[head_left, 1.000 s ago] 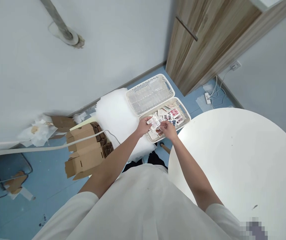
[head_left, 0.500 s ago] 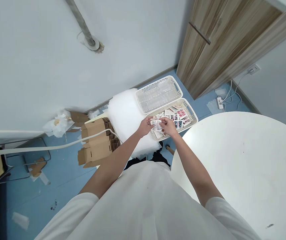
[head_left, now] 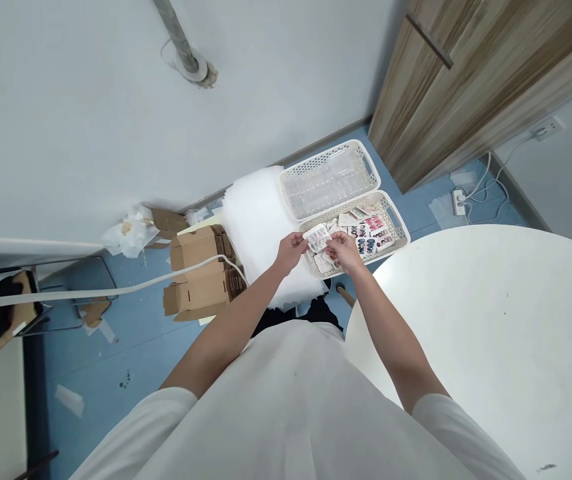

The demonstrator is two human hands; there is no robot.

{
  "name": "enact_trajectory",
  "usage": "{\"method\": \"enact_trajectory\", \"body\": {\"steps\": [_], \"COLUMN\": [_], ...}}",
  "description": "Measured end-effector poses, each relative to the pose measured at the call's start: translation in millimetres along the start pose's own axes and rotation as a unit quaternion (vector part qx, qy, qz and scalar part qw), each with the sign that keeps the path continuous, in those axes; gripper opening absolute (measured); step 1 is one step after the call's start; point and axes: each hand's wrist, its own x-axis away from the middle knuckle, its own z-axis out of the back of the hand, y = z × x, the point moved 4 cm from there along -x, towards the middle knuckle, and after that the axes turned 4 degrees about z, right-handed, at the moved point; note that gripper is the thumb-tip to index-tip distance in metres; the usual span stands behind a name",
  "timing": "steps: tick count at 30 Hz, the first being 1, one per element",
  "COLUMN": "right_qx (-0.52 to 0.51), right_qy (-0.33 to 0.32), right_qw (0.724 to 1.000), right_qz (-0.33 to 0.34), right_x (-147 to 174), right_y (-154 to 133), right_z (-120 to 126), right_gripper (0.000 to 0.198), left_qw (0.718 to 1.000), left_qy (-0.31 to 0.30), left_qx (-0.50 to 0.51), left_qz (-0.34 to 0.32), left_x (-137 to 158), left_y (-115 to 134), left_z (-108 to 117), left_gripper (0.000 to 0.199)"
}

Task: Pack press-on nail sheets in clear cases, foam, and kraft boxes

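Between my two hands is a small white card with pale, nail-like shapes on it, held flat above the front basket. My left hand pinches its left edge. At its lower right edge, the fingers of my right hand are closed on it. Below lies a white perforated basket holding several cards with red, blue and dark nail-like shapes. The card's fine print is too small to make out.
Behind stands a second white basket with clear plastic trays. White foam sheets are stacked left of the baskets, beside folded cardboard boxes. A white cable crosses at left; a round white table stands right.
The card between my hands has turned and tilted, with its printed face now showing more clearly. My right hand has shifted to its lower edge. The camera view has swung slightly.
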Motion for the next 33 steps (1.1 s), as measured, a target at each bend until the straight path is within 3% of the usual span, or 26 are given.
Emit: {"method": "enact_trajectory", "body": {"steps": [4, 15, 22, 29, 33], "right_qx": [0.044, 0.069, 0.086, 0.117, 0.115], "right_qy": [-0.03, -0.019, -0.024, 0.052, 0.08], "right_qw": [0.998, 0.995, 0.995, 0.987, 0.981], "right_qz": [-0.017, 0.067, 0.04, 0.092, 0.133], "right_x": [-2.0, -14.7, -6.9, -6.2, -1.9], "right_y": [7.7, 10.3, 7.4, 0.4, -1.6], "right_z": [4.6, 18.2, 16.4, 22.6, 29.1], "right_gripper": [0.027, 0.035, 0.035, 0.042, 0.039], "left_qw": [1.0, 0.998, 0.998, 0.993, 0.992], "left_qy": [0.009, -0.055, -0.049, -0.078, -0.066], "left_qx": [-0.009, -0.023, -0.037, -0.07, -0.087], "left_qz": [-0.011, -0.006, -0.016, -0.053, -0.058], "left_x": [-8.5, -23.6, -26.8, -19.5, -17.1], "left_y": [-0.7, 3.9, 0.8, 6.8, 8.2], "left_z": [2.6, -8.8, -10.4, -16.5, -18.3], "left_gripper": [0.021, 0.024, 0.027, 0.035, 0.042]}}
